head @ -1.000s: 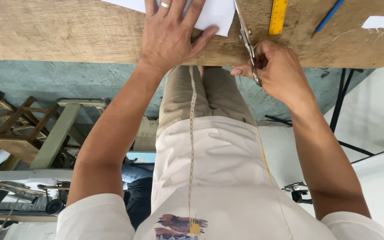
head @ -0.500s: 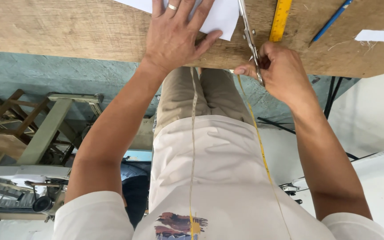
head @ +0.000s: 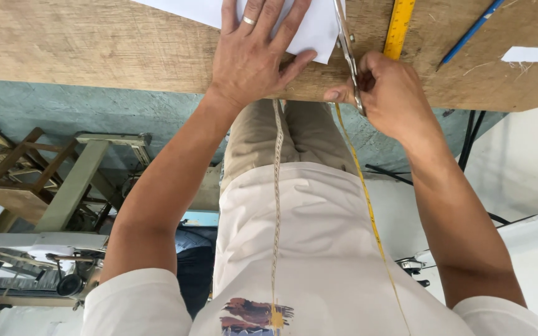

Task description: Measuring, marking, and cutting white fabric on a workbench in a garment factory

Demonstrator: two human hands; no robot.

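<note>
Scissors [head: 347,53] sit at the upper centre of the frame, metal blades running up past the top edge along the right edge of a white paper sheet [head: 309,31]. Right hand [head: 393,93] has its grip closed around the scissor handles, fingers curled, thumb toward the left; how far the blades stand apart cannot be told. Left hand [head: 253,59] lies flat and open on the paper, fingers spread, palm pressing the sheet against the wooden tabletop [head: 94,43]; it grasps nothing. A ring [head: 250,20] shows on one finger of that hand.

Just right of the scissors a yellow ruler [head: 398,28] lies on the tabletop, running up out of frame. Further right lies a blue pencil [head: 471,31], tilted, and near the right edge small white paper scraps [head: 533,55].

A measuring tape [head: 276,205] hangs down the person's light shirt through the centre of the frame. Wooden furniture [head: 26,180] stands on the floor at the left, below the tabletop edge.
</note>
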